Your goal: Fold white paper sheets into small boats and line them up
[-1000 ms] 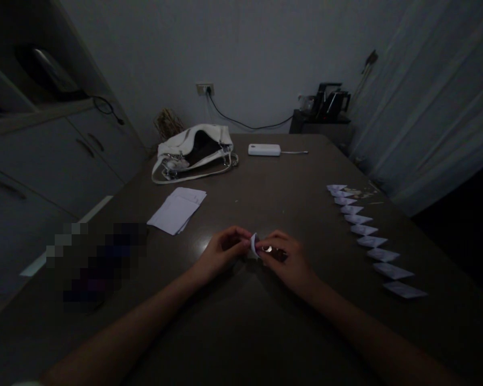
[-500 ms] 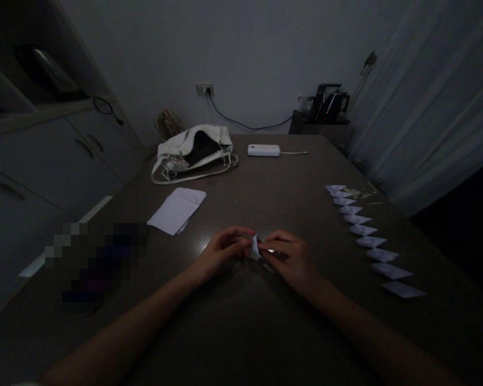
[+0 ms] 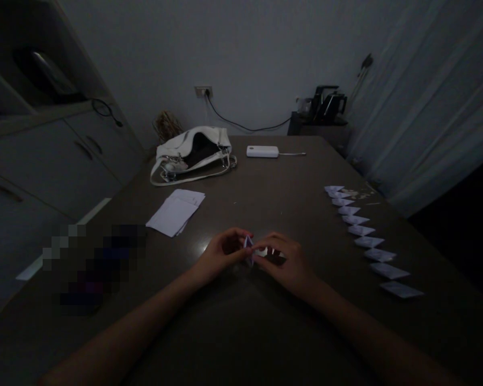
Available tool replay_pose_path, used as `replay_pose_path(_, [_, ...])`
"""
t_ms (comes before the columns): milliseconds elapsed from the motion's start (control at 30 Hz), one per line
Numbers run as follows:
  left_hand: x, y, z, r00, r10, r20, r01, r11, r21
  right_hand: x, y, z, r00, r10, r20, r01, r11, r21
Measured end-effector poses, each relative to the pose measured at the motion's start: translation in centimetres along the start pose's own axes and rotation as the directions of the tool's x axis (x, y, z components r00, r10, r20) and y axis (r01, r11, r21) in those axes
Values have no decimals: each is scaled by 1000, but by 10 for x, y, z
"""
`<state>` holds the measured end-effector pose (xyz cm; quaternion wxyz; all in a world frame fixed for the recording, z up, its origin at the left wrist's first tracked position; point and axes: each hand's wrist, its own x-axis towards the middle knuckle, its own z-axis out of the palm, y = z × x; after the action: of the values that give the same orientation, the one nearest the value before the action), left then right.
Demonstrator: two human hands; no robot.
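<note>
Head view: left hand (image 3: 221, 254) and right hand (image 3: 293, 264) in pinching grip on folded paper (image 3: 248, 243), illegibly marked paper stack (image 3: 175, 213) nearby

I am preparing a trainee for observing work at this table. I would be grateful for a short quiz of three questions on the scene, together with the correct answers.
1. Multiple choice. Which of these is closest to the stack of paper?
a) the wall socket
b) the white handbag
c) the white device with a short cable

2. True or false? The left hand and the right hand both have fingers on the small folded paper.

3. Fill in the missing word. The row of folded papers lies on the person's ____ side.

Key: 1 b; 2 true; 3 right.
</note>
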<state>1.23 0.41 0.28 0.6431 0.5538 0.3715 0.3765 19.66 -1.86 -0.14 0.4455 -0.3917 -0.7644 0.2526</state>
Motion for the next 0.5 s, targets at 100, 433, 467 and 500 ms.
replay_pose_path(100, [2,-3,-3,997,-2,-76,-1,999,-36,0,-1,0,992,124,-11,-123,992,38])
replay_pose_path(433, [5,-6,-2,996,-30,-78,13,978,-209,-1,1,2,989,144,46,-143,989,-27])
replay_pose_path(467, [5,-5,-2,996,-38,-82,18,973,-228,0,2,1,992,121,20,-121,992,-35])
replay_pose_path(500, [5,-4,-1,995,-48,-88,25,970,-241,1,3,0,995,102,-6,-102,994,-37])
